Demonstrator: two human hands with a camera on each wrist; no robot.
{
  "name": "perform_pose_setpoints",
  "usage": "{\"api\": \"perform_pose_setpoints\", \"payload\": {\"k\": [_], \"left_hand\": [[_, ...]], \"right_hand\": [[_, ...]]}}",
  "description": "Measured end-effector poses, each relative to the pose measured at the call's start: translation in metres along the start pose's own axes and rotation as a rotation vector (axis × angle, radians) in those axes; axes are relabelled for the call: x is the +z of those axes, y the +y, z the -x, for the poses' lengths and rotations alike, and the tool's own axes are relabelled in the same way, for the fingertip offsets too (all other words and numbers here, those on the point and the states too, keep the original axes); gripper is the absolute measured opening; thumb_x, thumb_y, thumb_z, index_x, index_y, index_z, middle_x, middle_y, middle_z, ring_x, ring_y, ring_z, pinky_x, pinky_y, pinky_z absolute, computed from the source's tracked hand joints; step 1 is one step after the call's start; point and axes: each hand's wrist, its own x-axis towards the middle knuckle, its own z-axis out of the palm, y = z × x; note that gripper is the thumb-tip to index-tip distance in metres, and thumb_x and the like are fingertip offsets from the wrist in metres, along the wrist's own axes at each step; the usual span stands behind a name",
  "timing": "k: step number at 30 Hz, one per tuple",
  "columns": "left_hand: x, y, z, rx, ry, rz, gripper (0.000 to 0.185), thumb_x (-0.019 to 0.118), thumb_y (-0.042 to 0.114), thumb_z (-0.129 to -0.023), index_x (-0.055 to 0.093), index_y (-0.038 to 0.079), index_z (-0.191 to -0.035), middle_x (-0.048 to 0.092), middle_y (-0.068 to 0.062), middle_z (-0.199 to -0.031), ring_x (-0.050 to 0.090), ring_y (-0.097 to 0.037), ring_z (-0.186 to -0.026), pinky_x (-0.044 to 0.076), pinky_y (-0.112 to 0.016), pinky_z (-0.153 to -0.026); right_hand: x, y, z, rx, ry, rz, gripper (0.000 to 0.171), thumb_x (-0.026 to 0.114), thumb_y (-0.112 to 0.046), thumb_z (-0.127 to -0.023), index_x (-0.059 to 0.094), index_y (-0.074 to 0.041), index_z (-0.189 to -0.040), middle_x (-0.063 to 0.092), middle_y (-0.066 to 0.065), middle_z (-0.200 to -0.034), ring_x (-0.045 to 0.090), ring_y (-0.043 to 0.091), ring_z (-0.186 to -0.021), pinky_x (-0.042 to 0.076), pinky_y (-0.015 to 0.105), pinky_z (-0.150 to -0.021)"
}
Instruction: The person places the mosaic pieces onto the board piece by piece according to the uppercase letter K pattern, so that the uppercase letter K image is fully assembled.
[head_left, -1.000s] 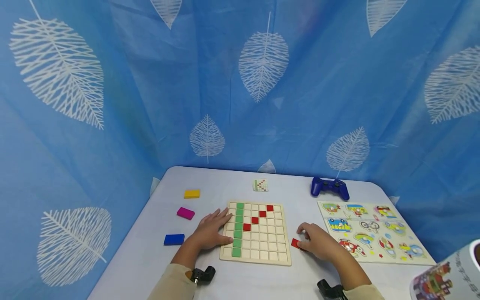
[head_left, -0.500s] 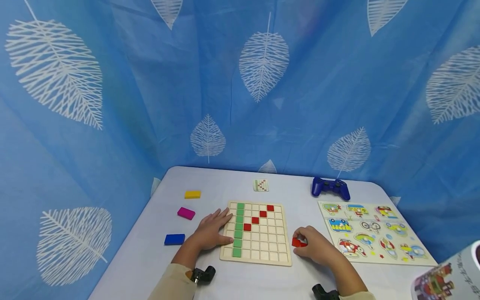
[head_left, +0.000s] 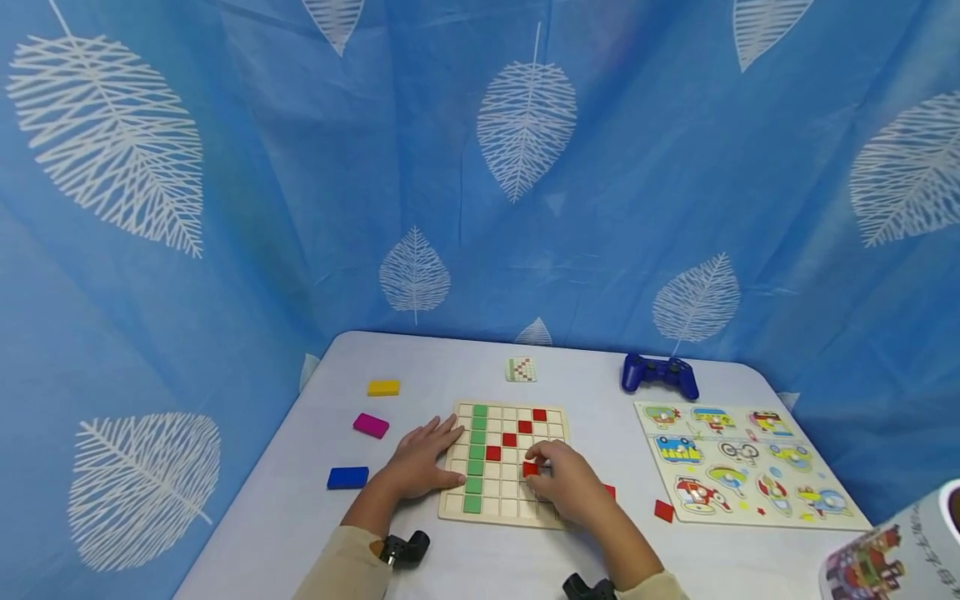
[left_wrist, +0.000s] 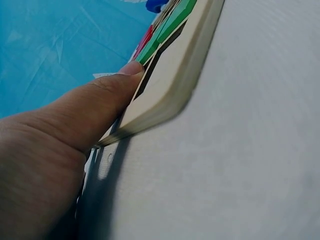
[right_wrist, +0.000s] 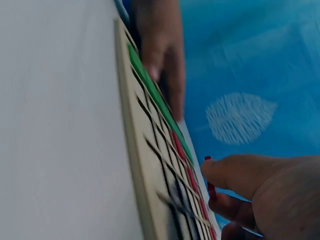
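Low in the frame, the right hand is over the lower right part of the board, fingers curled, its grip closed on a small red tile pinched at the fingertips. The tile sits just at the tip of that hand, toward frame center, over the grid one row below the diagonal line of red squares. In the right wrist view the tile shows as a thin red edge between thumb and fingers, just above the board's face.

The left hand lies flat at the board's left edge, fingers straight and spread, grip open and holding nothing; its thumb presses along the lower left rim. The left wrist view shows the thumb against the board's wooden side.

A green column runs down the board beside the left fingers.

Right of the right hand, two loose red tiles lie on the table: one nearly hidden by the wrist, another just before the picture puzzle.

Left of the board lie a blue block, a pink block, and further up a yellow block.

Beyond the board are a small pattern card and a blue game controller, before the blue leaf-print curtain.
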Motion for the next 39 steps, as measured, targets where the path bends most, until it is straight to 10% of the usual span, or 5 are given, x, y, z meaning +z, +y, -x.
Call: {"api": "perform_pose_setpoints", "payload": {"k": [14,23,32,39], "left_hand": [[0.003,-0.002,-0.004,0.004,-0.003,-0.009,0.094,0.079,0.061,-0.084,0.040,0.029,-0.163,0.022,0.006,-0.175,0.011,-0.029,-0.164,0.012,-0.060,-0.129],[0.004,0.000,-0.001,-0.007,0.000,-0.007,0.095,0.080,0.061,-0.084,0.039,0.029,-0.163,0.022,0.006,-0.175,0.011,-0.029,-0.164,0.012,-0.059,-0.129],[-0.002,0.002,0.004,-0.014,0.010,0.015,0.094,0.082,0.057,-0.083,0.042,0.025,-0.162,0.025,0.003,-0.175,0.013,-0.030,-0.164,0.012,-0.060,-0.129],[0.000,0.004,0.003,-0.011,0.002,0.002,0.094,0.081,0.057,-0.084,0.041,0.026,-0.162,0.024,0.003,-0.175,0.012,-0.029,-0.164,0.012,-0.060,-0.129]], "right_hand": [[0.034,-0.022,-0.009,0.010,0.053,0.078,0.016,0.079,-0.006,-0.084,0.080,-0.019,-0.093,0.066,-0.005,-0.093,0.058,0.013,-0.087,0.053,0.034,-0.077],[-0.018,0.013,0.010,0.042,-0.017,0.058,0.040,0.084,-0.014,-0.084,0.072,-0.017,-0.123,0.067,0.005,-0.124,0.062,0.029,-0.121,0.050,0.054,-0.107],[-0.069,0.061,0.043,0.232,-0.191,0.200,0.043,0.092,-0.019,-0.075,0.068,-0.023,-0.111,0.060,0.003,-0.109,0.053,0.022,-0.099,0.050,0.044,-0.085],[-0.061,0.079,0.052,0.218,-0.099,0.159,0.029,0.088,-0.018,-0.078,0.069,-0.023,-0.099,0.054,-0.001,-0.094,0.046,0.019,-0.089,0.040,0.037,-0.078]]}}
